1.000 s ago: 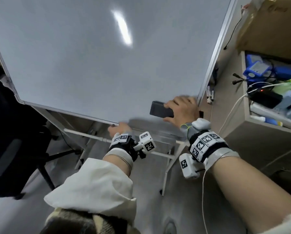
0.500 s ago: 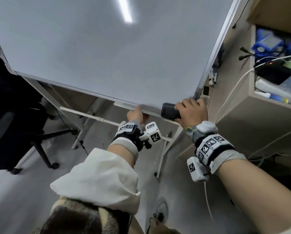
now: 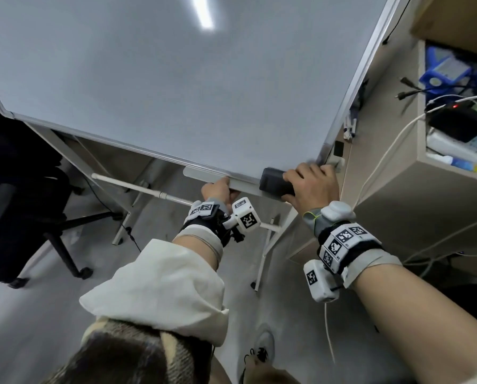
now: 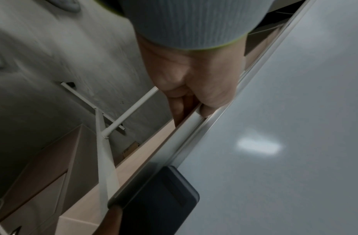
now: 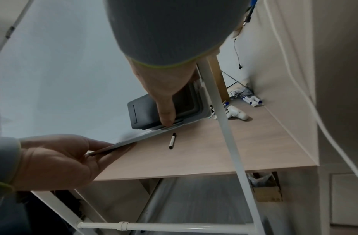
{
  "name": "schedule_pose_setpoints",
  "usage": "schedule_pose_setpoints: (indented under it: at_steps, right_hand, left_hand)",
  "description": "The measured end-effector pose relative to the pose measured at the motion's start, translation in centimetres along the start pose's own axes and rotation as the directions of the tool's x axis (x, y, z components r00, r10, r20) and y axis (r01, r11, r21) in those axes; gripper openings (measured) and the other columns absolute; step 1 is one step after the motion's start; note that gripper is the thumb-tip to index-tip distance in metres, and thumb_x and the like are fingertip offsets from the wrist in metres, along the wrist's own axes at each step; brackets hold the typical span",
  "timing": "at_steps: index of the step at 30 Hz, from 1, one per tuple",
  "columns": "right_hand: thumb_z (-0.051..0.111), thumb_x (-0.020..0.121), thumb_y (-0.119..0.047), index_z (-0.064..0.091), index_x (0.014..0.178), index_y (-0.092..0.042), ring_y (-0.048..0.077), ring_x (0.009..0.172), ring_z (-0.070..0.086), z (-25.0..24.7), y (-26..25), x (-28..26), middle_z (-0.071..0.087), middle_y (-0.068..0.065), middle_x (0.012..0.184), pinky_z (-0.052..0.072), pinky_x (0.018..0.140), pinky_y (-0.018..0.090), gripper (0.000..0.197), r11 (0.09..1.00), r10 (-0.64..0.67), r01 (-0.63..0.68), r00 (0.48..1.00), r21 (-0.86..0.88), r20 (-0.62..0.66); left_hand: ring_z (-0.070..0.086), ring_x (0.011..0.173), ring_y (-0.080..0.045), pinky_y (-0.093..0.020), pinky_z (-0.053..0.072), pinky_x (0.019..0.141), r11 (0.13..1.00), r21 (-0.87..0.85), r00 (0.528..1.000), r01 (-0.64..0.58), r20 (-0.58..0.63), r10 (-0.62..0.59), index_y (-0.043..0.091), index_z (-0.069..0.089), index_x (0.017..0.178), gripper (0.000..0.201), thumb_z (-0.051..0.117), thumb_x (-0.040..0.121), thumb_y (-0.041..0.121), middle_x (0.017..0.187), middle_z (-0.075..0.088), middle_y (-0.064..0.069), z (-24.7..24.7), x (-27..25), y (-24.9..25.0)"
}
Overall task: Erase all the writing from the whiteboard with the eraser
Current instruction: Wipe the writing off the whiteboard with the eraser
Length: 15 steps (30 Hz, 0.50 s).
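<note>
Head view: the large white metal-framed whiteboard (image 3: 154, 87) shows no writing on the part in frame; only a ceiling-light glare marks it.
Eraser position: the dark grey rectangular plastic eraser (image 3: 274, 184) sits at the board's lower right corner, against the surface just above the grey tray ledge (image 3: 218, 179).
Right hand: the right hand (image 3: 312, 187) grips the eraser, fingers curled over its back, thumb pressed on the lower edge in the right wrist view.
Left hand: the left hand (image 3: 218, 191) pinches the tray ledge, thumb on top and fingers beneath, apparently steadying the board.
Long axis: the eraser lies roughly along the board's bottom edge, its free short end pointing left toward the left hand and its flat wiping face turned to the board.
Handling: judged light and rigid in its shell, likely with a soft pad; the smooth casing could slip, so a hold across the narrow sides near the middle seems best.
Progress: the task looks nearly or wholly done, though the board's top is out of frame.
Nearby: a black-and-white marker pen (image 5: 172, 140) lies on the pale wooden desk (image 5: 244, 143) behind the board.
</note>
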State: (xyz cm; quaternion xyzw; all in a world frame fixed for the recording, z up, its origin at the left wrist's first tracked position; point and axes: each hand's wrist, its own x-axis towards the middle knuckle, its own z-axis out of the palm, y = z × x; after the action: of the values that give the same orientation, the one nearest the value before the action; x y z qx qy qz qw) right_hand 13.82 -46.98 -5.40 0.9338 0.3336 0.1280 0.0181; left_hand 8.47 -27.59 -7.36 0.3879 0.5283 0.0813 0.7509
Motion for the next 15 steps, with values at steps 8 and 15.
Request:
schedule_pose_setpoints:
  at_steps: [8,15]
  right_hand:
    - [0.089,0.054,-0.043,0.068,0.091,-0.021,0.026,0.081,0.059,0.5,-0.8,0.1,0.064,0.003,0.087,0.030,0.077,0.038,0.048,1.000,0.004,-0.004,1.000,0.011,-0.006]
    - [0.085,0.062,-0.047,0.068,0.100,-0.024,0.026,0.088,0.060,0.1,-1.1,0.9,0.065,0.001,0.095,0.030,0.081,0.039,0.047,0.998,-0.033,0.033,0.999,0.054,0.012]
  left_hand:
    - [0.074,0.084,-0.033,-0.043,0.058,0.054,1.000,0.016,1.000,-0.001,0.006,0.001,-0.011,0.052,0.125,0.036,0.059,0.092,0.003,0.091,0.062,-0.021,-0.3,-0.5,-0.6]
    - [0.054,0.026,-0.013,-0.019,0.045,0.029,0.991,0.132,1.000,-0.006,-0.019,0.009,-0.002,0.052,0.105,0.014,0.058,0.093,0.003,0.070,0.058,-0.014,-0.6,-0.5,0.1]
